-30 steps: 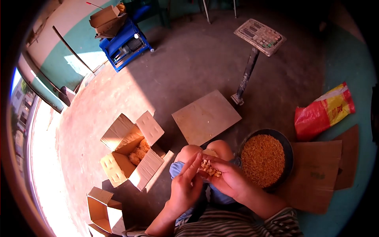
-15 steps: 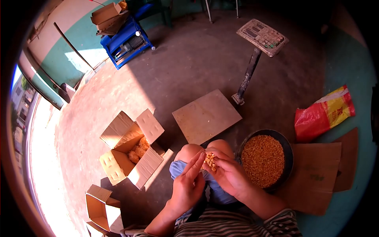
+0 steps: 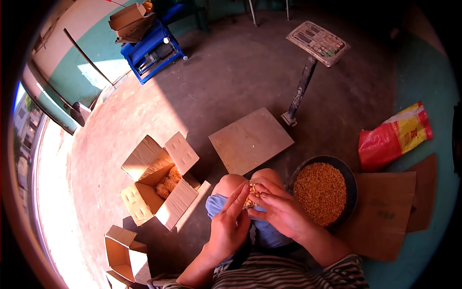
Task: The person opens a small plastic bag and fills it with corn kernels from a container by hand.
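Note:
My left hand (image 3: 231, 224) is raised over my lap, its fingers together against the left side of a small clump of yellow-orange kernels (image 3: 251, 193). On the other side is my right hand (image 3: 284, 212), its fingers spread beside and partly over the kernels. A thin clear bag may hold them, but this is too small to make out. To the right of my knees stands a dark round basin (image 3: 355, 192) full of similar kernels (image 3: 320, 192).
An open carton (image 3: 178, 204) with orange-brown contents stands left, another open box (image 3: 120, 255) below it. Ahead is a scale platform (image 3: 251, 140) with a display (image 3: 318, 42). Right are a red-yellow sack (image 3: 394, 137) and flat cardboard (image 3: 380, 212). A blue machine (image 3: 154, 53) stands far back.
My right hand's fingers have opened and spread away from the kernels they were cupped round, and the hand has shifted slightly. My left hand has stayed almost in place.

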{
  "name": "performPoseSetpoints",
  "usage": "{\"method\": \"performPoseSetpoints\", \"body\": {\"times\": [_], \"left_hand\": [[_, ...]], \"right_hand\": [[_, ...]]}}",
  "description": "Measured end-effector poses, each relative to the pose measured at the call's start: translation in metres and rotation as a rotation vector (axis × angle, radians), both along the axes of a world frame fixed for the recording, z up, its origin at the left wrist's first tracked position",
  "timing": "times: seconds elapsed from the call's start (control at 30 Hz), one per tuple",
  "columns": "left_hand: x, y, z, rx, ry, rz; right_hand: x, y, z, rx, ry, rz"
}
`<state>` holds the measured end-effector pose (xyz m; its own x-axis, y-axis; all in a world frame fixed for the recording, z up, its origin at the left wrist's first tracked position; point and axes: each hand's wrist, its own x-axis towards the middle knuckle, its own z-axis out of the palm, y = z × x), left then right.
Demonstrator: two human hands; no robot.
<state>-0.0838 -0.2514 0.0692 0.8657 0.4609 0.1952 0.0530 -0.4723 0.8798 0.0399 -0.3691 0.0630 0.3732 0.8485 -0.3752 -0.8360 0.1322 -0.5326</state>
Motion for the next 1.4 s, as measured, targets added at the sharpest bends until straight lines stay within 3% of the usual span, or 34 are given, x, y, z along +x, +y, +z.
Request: {"method": "performPoseSetpoints", "body": {"times": [0.43,0.5,0.6,0.73,0.9,0.97,1.0,1.07,1.27,1.37,1.4], "left_hand": [[0.0,-0.001,0.006,0.037,0.033,0.034],[0.0,-0.001,0.005,0.033,0.035,0.023],[0.0,0.0,0.001,0.006,-0.012,0.03],[0.001,0.001,0.002,0.003,-0.003,0.023],[0.003,0.0,0.005,-0.024,0.006,0.04],[0.003,0.0,0.003,-0.012,0.004,0.046],[0.003,0.0,0.003,-0.011,0.002,0.045],[0.004,0.0,0.003,0.057,0.0,0.051],[0.007,0.001,0.007,0.02,0.026,0.054],[0.008,0.0,0.006,0.04,0.04,0.04],[0.008,0.0,0.006,0.042,0.039,0.037]], "right_hand": [[0.007,-0.013,-0.001,0.072,-0.054,-0.053],[0.011,-0.017,0.001,0.174,-0.07,0.017],[0.018,-0.032,-0.001,0.118,-0.115,0.066],[0.039,-0.062,-0.025,0.091,-0.176,-0.061],[0.089,-0.097,-0.097,-0.29,-0.409,-0.447],[0.106,-0.107,-0.137,-0.598,-0.468,-0.505],[0.111,-0.111,-0.162,-0.597,-0.469,-0.507],[0.117,-0.118,-0.206,-0.868,-0.655,-0.479],[0.125,-0.106,-0.268,-1.062,-1.015,-0.533],[0.123,-0.082,-0.256,-1.172,-1.409,-0.475],[0.118,-0.073,-0.247,-1.172,-1.406,-0.478]]}}
